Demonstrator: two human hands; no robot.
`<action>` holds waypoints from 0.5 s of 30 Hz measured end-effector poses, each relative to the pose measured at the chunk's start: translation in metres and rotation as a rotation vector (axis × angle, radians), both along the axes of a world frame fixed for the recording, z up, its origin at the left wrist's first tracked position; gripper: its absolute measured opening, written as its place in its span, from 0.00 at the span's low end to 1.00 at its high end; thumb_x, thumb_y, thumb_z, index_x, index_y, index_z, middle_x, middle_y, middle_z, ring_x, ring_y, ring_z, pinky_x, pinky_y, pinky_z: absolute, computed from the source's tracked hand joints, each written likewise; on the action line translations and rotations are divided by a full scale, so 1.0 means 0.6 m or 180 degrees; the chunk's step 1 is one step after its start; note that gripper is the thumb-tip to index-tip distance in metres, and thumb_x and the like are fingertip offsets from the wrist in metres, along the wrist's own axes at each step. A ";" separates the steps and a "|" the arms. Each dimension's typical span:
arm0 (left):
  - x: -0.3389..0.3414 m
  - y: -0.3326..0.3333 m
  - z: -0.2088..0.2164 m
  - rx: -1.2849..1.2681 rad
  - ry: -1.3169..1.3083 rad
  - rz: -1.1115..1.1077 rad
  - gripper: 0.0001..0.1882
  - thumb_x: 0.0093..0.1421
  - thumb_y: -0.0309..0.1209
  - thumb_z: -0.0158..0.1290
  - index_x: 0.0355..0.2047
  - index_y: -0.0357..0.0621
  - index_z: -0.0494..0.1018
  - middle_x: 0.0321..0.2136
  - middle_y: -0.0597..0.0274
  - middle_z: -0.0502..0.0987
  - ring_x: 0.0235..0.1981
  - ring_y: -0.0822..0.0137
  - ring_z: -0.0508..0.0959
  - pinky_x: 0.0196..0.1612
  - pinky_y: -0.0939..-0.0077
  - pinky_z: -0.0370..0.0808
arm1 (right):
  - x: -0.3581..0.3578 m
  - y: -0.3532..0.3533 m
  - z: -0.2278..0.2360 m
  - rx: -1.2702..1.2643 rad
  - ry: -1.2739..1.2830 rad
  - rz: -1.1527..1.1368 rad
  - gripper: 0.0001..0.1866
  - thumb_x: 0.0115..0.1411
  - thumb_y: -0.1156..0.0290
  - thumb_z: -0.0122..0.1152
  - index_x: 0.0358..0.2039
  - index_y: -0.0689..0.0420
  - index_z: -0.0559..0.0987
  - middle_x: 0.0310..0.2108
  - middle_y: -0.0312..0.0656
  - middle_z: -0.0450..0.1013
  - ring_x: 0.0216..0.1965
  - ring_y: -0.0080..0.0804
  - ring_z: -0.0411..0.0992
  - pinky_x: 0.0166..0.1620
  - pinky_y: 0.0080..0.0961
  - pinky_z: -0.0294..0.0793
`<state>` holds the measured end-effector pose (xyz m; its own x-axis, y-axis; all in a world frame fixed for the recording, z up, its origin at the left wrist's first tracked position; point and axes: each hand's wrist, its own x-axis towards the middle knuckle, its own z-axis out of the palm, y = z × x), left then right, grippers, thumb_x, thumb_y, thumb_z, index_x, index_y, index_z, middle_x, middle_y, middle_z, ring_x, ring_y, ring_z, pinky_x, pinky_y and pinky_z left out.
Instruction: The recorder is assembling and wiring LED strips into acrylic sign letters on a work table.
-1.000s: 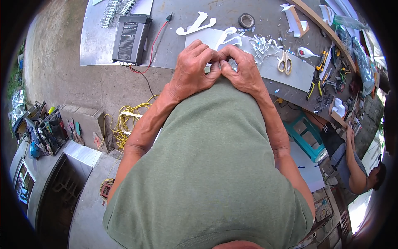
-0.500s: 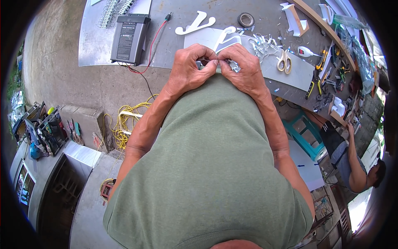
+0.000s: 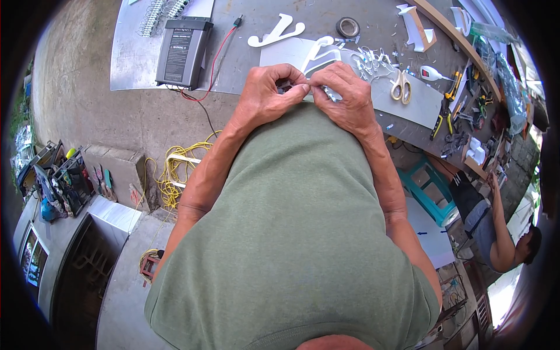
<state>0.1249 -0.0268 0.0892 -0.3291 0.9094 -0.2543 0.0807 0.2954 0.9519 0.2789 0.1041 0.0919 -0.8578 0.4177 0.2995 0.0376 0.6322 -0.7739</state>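
Where our hands meet: at the table edge, close against the green shirt [image 3: 297, 204], with both sets of fingertips touching or nearly so.
Our left hand [image 3: 263, 90]: thumb and forefinger pinch at the tips, the other fingers curled; whatever sits between them is too small to make out.
Our right hand [image 3: 345, 98]: also pinching, its tips facing the left's, probably so the two steady one small piece from both sides; we cannot tell what it is.
Piece in hand: between our fingertips, mostly hidden by them, held near the body perhaps for a closer look.
White wire tangle [image 3: 373, 63]: just beyond our right hand, heaped on the table [image 3: 373, 20], within easy reach.
White cut-out letter form [image 3: 319, 53]: just past our fingers, lying over a pale grey sheet [image 3: 423, 106] that likely protects it from the worktop.
Scissors [image 3: 400, 88]: cream handles toward us, handy for the right.
Black tape roll [image 3: 347, 27]: flat, farther back.
Power supply [image 3: 182, 55]: off to our left, its red lead [image 3: 216, 67] trailing beside it, seemingly kept out of the way.
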 end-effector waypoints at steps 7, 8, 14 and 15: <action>0.004 0.001 0.000 0.0000 -0.0026 -0.0116 0.06 0.55 0.27 0.60 0.30 0.35 0.79 0.24 0.70 0.78 0.27 0.81 0.72 0.31 0.82 0.71 | 0.002 -0.007 0.006 -0.0274 -0.0057 0.0004 0.08 0.48 0.82 0.64 0.30 0.58 0.80 0.27 0.39 0.75 0.30 0.33 0.74 0.35 0.29 0.75; 0.004 0.001 -0.002 0.0018 -0.0081 -0.0109 0.06 0.54 0.26 0.59 0.30 0.35 0.78 0.25 0.69 0.78 0.28 0.81 0.73 0.32 0.82 0.71 | 0.001 -0.007 0.008 -0.0352 -0.0075 -0.0005 0.08 0.47 0.82 0.64 0.30 0.58 0.80 0.26 0.39 0.75 0.30 0.32 0.74 0.34 0.28 0.75; 0.002 -0.001 -0.011 0.0086 -0.0209 -0.0181 0.06 0.54 0.25 0.58 0.30 0.34 0.78 0.26 0.68 0.79 0.29 0.79 0.74 0.35 0.81 0.73 | 0.004 -0.006 0.005 -0.0556 -0.0086 0.0057 0.08 0.47 0.82 0.63 0.30 0.59 0.80 0.26 0.39 0.76 0.29 0.31 0.75 0.34 0.27 0.76; 0.001 -0.001 -0.010 0.0085 -0.0208 -0.0183 0.06 0.54 0.25 0.58 0.30 0.34 0.78 0.26 0.68 0.79 0.29 0.79 0.74 0.35 0.81 0.73 | 0.004 -0.006 0.005 -0.0556 -0.0085 0.0056 0.08 0.47 0.82 0.63 0.30 0.59 0.80 0.26 0.39 0.76 0.29 0.31 0.75 0.34 0.27 0.76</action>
